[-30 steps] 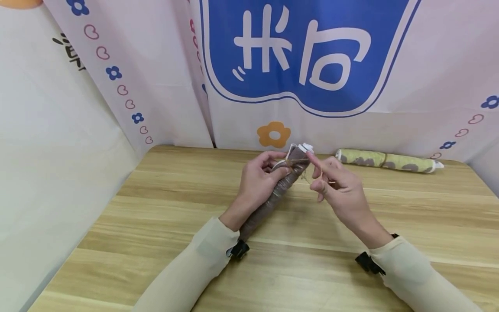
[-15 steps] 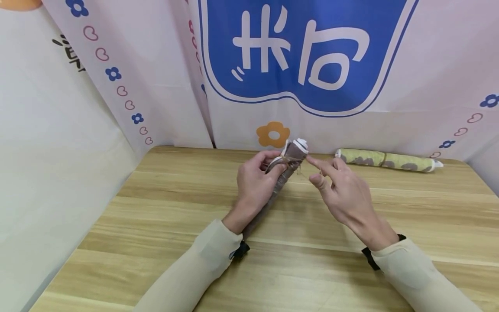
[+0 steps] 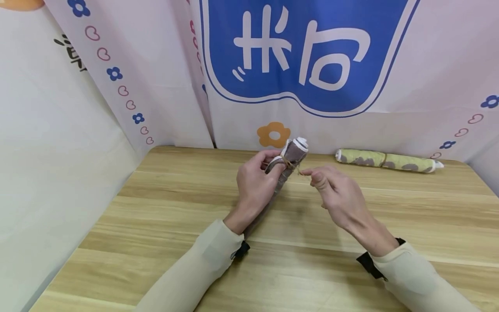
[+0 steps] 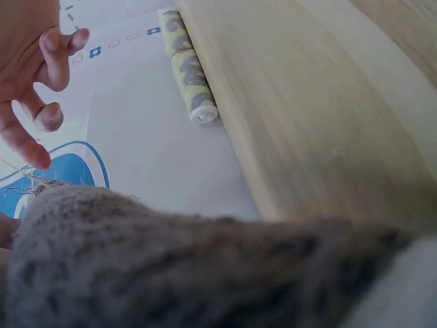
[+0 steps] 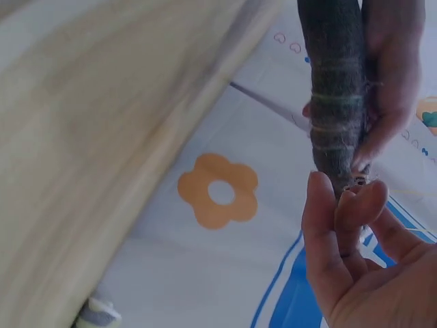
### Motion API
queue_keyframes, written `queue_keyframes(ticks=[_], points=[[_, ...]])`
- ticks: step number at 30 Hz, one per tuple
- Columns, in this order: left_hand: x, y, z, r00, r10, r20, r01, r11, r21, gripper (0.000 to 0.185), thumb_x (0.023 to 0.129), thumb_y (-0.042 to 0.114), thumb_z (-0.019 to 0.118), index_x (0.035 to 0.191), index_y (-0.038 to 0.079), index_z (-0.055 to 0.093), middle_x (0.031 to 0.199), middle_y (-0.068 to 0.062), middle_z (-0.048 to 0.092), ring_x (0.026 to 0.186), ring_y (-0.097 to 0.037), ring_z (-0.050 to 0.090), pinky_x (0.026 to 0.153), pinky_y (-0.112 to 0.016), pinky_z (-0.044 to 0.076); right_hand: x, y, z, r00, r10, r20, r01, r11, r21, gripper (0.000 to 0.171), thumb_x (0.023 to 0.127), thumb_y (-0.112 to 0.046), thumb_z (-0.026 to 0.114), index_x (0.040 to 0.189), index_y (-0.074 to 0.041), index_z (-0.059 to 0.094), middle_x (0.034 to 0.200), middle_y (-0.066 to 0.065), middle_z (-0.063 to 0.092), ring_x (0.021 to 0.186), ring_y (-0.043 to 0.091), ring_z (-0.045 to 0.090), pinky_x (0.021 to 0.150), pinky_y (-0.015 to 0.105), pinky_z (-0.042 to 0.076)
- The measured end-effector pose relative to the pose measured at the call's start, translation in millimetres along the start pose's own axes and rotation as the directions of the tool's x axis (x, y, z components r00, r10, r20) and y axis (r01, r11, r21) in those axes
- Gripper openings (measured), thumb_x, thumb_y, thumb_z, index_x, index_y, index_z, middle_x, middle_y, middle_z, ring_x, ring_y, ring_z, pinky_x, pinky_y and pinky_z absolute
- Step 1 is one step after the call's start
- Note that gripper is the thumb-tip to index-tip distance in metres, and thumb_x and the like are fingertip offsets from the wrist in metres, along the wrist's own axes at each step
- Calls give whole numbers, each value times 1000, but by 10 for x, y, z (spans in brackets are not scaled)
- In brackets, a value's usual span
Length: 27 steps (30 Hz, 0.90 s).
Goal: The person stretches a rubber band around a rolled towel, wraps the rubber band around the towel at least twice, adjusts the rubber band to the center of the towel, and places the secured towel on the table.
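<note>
A grey-brown rolled cloth (image 3: pixel 297 152) with a white end is gripped by my left hand (image 3: pixel 256 184), thumb on its near side. Thin string (image 3: pixel 289 163) circles it near the upper end. In the right wrist view several strands cross the roll (image 5: pixel 336 102). My right hand (image 3: pixel 344 196) is just right of the roll, index finger reaching to the loose string ends. In the left wrist view that hand (image 4: pixel 31 75) has its fingers spread and loosely bent, one fingertip at the frayed strands (image 4: pixel 31 183). The roll's lower part is partly hidden behind my left hand and wrist.
A yellow-green roll with grey patches (image 3: pixel 366 159), tied round its middle, lies at the table's back right. The wooden table (image 3: pixel 156 208) meets a printed cloth backdrop (image 3: pixel 241 117) behind.
My right hand has drawn its index finger down from the roll's white end to the string ends. The roll has tilted slightly up and left in my left hand's grip.
</note>
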<state>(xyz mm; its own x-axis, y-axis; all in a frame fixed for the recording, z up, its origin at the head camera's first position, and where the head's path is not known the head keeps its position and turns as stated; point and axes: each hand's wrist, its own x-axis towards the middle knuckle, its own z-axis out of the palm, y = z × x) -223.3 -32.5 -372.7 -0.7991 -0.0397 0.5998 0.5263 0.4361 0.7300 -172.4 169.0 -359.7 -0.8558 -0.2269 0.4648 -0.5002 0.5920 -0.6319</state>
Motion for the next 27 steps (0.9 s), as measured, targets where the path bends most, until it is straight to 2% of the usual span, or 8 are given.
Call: queue_keyframes(ticks=[3, 6, 9, 12, 16, 23, 27], points=[[2, -6, 6, 999, 45, -4, -45, 999, 18, 24, 87, 7, 83, 111, 7, 79, 93, -5, 78, 74, -17, 70, 63, -32, 54, 16, -2, -44, 1000, -16, -11, 16, 1000, -27, 76, 111, -65, 26, 129, -11, 76, 112, 9, 72, 71, 21, 64, 78, 47, 50], [2, -14, 15, 996, 87, -11, -87, 996, 35, 24, 87, 6, 84, 110, 5, 79, 96, -6, 79, 76, -19, 71, 64, -32, 55, 21, -1, -71, 1000, -14, 9, 15, 999, -32, 76, 111, -64, 25, 127, -11, 77, 114, 9, 72, 81, 23, 66, 76, 47, 52], [0, -23, 17, 994, 107, -18, -106, 993, 57, 23, 88, 7, 83, 111, 6, 79, 98, -6, 79, 78, -18, 72, 66, -33, 56, 17, -14, -73, 996, 43, 76, -45, 999, 22, 72, 113, -60, 25, 127, -12, 77, 107, 9, 71, 70, 25, 66, 65, 40, 52], [-7, -33, 14, 993, 116, -27, -113, 991, 70, 23, 88, 7, 82, 111, 6, 79, 101, -6, 79, 81, -17, 73, 68, -34, 57, 11, -33, -55, 982, 114, 153, -132, 984, 116, 68, 114, -56, 26, 128, -12, 76, 99, 6, 67, 53, 26, 58, 56, 35, 49], [-10, -39, 14, 991, 130, -34, -127, 989, 78, 23, 89, 7, 82, 111, 5, 79, 103, -6, 79, 83, -18, 73, 71, -35, 58, 26, -43, -48, 968, 155, 197, -194, 960, 200, 68, 115, -53, 27, 127, -7, 76, 96, 8, 65, 51, 27, 57, 60, 34, 50], [-12, -37, 16, 984, 176, -24, -174, 981, 86, 23, 89, 6, 83, 111, 4, 77, 105, -7, 79, 85, -18, 74, 73, -34, 59, 42, -28, -104, 968, 176, 176, -202, 969, 145, 66, 115, -53, 28, 132, -10, 74, 99, 5, 65, 55, 26, 59, 62, 35, 48], [-20, -35, 18, 980, 197, -11, -195, 976, 101, 22, 89, 7, 83, 110, 4, 77, 106, -7, 78, 86, -18, 74, 74, -35, 59, 57, -9, -105, 951, 204, 232, -245, 956, 164, 69, 114, -55, 27, 131, -9, 75, 96, 8, 66, 55, 28, 61, 64, 37, 52]])
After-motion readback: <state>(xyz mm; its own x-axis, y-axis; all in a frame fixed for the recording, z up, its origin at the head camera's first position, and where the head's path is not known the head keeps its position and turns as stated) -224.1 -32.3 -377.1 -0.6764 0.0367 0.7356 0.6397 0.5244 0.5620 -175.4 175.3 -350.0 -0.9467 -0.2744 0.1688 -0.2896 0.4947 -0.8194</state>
